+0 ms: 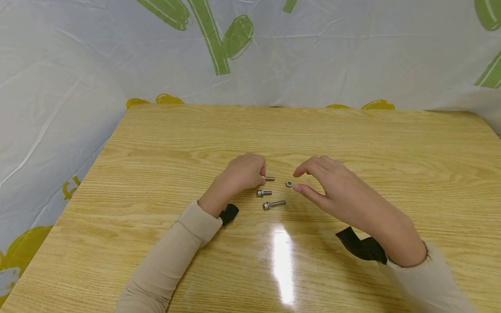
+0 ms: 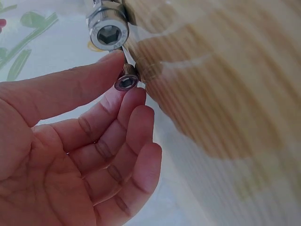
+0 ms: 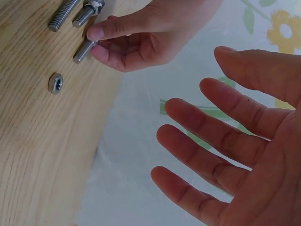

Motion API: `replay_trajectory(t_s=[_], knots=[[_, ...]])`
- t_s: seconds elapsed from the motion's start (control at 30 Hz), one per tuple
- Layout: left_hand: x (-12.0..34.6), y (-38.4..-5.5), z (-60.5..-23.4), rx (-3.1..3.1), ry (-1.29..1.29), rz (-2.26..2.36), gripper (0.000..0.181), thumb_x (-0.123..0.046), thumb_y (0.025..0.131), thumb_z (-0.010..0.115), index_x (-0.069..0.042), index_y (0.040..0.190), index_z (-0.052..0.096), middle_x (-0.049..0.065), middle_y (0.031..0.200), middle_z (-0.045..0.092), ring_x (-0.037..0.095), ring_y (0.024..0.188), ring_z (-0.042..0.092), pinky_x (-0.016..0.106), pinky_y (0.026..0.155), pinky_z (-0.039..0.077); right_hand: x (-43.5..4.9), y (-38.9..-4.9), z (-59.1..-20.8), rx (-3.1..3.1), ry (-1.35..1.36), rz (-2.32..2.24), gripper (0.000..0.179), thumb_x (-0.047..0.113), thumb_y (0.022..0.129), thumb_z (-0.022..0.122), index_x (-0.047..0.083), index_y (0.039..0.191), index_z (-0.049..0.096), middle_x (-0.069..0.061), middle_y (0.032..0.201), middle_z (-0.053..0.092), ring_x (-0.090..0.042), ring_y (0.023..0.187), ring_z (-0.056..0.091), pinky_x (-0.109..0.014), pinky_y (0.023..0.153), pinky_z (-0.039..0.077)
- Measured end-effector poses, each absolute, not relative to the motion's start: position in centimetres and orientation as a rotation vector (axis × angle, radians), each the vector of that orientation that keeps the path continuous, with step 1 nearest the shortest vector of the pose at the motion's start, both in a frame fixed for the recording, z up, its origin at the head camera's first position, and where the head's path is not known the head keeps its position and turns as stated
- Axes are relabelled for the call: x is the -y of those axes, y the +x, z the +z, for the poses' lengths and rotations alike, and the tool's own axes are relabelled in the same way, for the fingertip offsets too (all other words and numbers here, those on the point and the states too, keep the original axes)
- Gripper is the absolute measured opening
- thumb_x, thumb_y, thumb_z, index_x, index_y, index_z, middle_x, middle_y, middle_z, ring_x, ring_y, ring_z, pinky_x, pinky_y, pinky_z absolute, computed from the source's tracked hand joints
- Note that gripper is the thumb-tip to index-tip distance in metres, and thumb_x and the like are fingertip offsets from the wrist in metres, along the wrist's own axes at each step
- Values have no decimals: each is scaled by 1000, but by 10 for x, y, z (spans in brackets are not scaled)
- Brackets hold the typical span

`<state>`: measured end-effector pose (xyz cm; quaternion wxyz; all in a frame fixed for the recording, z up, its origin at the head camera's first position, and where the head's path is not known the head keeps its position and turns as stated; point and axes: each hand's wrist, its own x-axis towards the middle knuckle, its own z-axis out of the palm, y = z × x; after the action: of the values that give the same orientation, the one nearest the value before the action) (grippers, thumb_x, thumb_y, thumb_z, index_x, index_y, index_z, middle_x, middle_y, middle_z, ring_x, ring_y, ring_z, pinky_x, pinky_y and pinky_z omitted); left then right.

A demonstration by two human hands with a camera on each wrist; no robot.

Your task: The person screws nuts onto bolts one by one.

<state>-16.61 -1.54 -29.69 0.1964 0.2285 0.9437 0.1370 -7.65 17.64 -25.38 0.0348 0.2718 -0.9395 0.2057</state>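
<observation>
Watching from afar, I am seeing, over the wooden table (image 1: 313, 134), the right hand (image 1: 338, 187) standing spread and holding nothing. The left hand (image 1: 245, 171) is pinching a socket-head screw (image 1: 270, 178) at its head end; the long threaded shank is pointing right, roughly toward the hex nut (image 1: 289, 184). This nut is lying beyond the screw's tip, apart from it, so I am judging the right hand nearer.

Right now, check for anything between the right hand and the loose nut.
Nothing visible stands between: the loose nut lies just beyond the right hand; the left hand pinches a bolt on the nut's other side.
</observation>
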Motion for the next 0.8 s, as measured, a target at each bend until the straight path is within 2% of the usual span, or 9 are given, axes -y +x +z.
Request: replay_trajectory(t_s=[0.27, 0.43, 0.6, 0.7, 0.8], knots=[[15, -166, -298, -2650, 662, 366, 16, -17, 86, 67, -11, 75, 58, 0, 75, 51, 13, 64, 44, 24, 55, 34, -176, -78, -255, 2898, 831, 636, 18, 21, 91, 61, 11, 106, 60, -4, 108, 61, -23, 105, 55, -45, 89, 45], [16, -164, -296, -2659, 681, 337, 17, -16, 88, 64, -12, 73, 57, -2, 74, 51, 12, 62, 44, 23, 52, 34, -175, -79, -257, 2899, 831, 633, 19, 21, 91, 61, 10, 106, 60, -5, 108, 61, -24, 105, 55, -44, 89, 45], [17, -163, -293, -2663, 717, 343, 34, -14, 91, 59, -13, 60, 45, -3, 60, 37, 10, 53, 31, 21, 47, 25, -175, -81, -260, 2898, 834, 626, 20, 20, 90, 61, 8, 107, 60, -5, 108, 61, -24, 105, 56, -45, 88, 46], [20, -161, -289, -2687, 735, 359, 27, -14, 92, 58, -10, 66, 53, -2, 63, 44, 10, 56, 37, 21, 50, 32, -175, -83, -263, 2879, 847, 609, 19, 17, 89, 63, 7, 105, 60, -6, 107, 62, -25, 103, 57, -45, 87, 47], [22, -159, -282, -2704, 728, 391, 10, -14, 93, 57, -7, 88, 62, 0, 82, 58, 13, 70, 52, 25, 63, 45, -175, -86, -266, 2867, 868, 598, 19, 13, 87, 65, 5, 105, 61, -7, 106, 64, -26, 101, 60, -44, 85, 49]])
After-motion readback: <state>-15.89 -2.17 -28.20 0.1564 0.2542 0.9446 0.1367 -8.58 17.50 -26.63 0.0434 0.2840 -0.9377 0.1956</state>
